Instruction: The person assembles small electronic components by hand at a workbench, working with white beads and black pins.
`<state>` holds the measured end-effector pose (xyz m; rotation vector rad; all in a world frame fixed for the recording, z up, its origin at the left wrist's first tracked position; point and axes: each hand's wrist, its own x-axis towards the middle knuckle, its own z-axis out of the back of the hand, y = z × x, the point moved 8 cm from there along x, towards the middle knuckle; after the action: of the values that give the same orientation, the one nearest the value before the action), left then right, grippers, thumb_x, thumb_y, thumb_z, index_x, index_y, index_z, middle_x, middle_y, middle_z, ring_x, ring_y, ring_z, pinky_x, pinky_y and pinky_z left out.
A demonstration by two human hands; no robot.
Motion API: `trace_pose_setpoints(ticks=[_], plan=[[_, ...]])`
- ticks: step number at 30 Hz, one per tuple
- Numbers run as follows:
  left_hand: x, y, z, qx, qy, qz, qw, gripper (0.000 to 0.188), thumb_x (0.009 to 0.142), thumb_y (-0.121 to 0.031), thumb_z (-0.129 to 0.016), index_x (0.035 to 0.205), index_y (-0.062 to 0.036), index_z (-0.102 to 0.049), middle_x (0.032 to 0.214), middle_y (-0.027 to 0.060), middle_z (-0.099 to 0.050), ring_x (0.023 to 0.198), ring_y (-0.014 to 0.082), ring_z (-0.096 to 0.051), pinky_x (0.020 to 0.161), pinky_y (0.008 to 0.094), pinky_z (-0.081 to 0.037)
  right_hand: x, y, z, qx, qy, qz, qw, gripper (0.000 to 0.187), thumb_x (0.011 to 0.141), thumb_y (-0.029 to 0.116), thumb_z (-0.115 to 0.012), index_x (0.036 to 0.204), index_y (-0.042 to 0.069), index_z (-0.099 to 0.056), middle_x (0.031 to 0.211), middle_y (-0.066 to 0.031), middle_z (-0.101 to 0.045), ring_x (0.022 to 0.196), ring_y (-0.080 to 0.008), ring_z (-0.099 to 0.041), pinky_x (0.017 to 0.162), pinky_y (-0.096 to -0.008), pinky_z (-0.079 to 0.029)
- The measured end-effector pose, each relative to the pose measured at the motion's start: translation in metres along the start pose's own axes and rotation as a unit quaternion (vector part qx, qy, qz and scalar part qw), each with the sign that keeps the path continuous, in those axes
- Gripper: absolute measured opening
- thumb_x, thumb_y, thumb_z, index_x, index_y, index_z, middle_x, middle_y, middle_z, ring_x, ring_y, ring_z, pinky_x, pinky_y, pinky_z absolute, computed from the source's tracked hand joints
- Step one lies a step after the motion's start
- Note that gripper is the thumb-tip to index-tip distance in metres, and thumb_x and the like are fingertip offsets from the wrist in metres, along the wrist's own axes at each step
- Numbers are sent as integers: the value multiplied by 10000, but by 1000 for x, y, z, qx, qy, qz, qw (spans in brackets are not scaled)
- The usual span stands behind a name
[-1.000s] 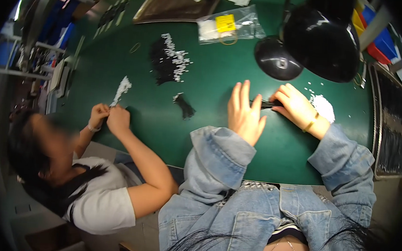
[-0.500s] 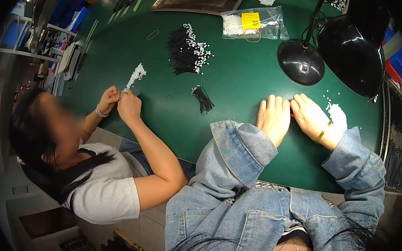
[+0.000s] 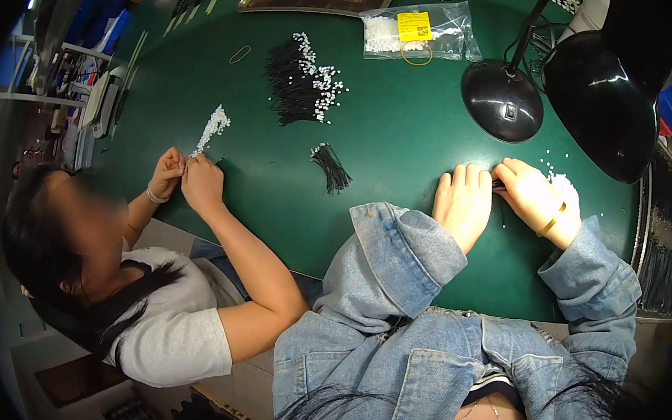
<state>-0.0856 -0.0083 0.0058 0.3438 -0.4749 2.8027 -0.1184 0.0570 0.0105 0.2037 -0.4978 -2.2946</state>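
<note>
My left hand [image 3: 462,206] rests on the green table with its fingers curled down; what they hold, if anything, is hidden beneath them. Close beside it, my right hand [image 3: 528,197] is closed, thumb and fingers pinching something thin and black [image 3: 498,185]. A thin dark strand with a pale tip [image 3: 504,216] shows below the right hand. Partly behind my right wrist lies a pile of small white pieces [image 3: 566,193], with a few strays around it. To the left lies a small bundle of black wires with white tips [image 3: 331,170].
A bigger heap of white-tipped black wires [image 3: 294,84] lies farther back. A clear bag of white pieces [image 3: 417,35] sits beside a black desk lamp [image 3: 502,101]. At left, a co-worker's hands [image 3: 189,175] work next to white pieces [image 3: 211,129]. A rubber band [image 3: 240,54] lies behind.
The view has shifted slightly. My hands remain close together, and a dark strand now shows between and below them. The co-worker's hands stay by their white pieces.
</note>
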Motion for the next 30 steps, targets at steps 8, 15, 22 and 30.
trace_pose_setpoints(ticks=[8, 15, 22, 30], plan=[[2, 17, -8, -276, 118, 92, 949, 86, 806, -103, -433, 801, -29, -476, 693, 96, -542, 678, 222, -522, 641, 286, -400, 14, 5, 37, 221, 106, -97, 965, 262, 738, 88, -600, 970, 2, -513, 888, -92, -569, 861, -164, -555, 711, -274, -448], [-3, -9, -40, -728, 271, 83, 624, 184, 883, -187, -390, 843, -31, -479, 695, 80, -561, 593, 167, -522, 573, 266, -409, 20, 5, 9, 526, 93, -116, 838, 297, 825, 210, -539, 1048, 17, -508, 924, -79, -574, 911, -151, -529, 795, -285, -425], [-13, -1, -37, -825, 300, 206, 432, 185, 889, -212, -403, 827, -48, -460, 572, 6, -421, 428, 120, -398, 436, 251, -347, 8, 2, 20, 459, 29, -139, 877, 248, 804, 168, -551, 994, 10, -527, 927, -102, -570, 934, -175, -529, 781, -263, -431], [-8, 29, -37, -844, 177, 337, 377, 221, 907, -232, -376, 809, -48, -451, 517, -29, -289, 406, 67, -264, 397, 211, -241, -21, -1, -8, -40, 78, -100, 991, 90, 752, 69, -573, 775, 22, -499, 869, -114, -549, 814, -201, -548, 638, -255, -438]])
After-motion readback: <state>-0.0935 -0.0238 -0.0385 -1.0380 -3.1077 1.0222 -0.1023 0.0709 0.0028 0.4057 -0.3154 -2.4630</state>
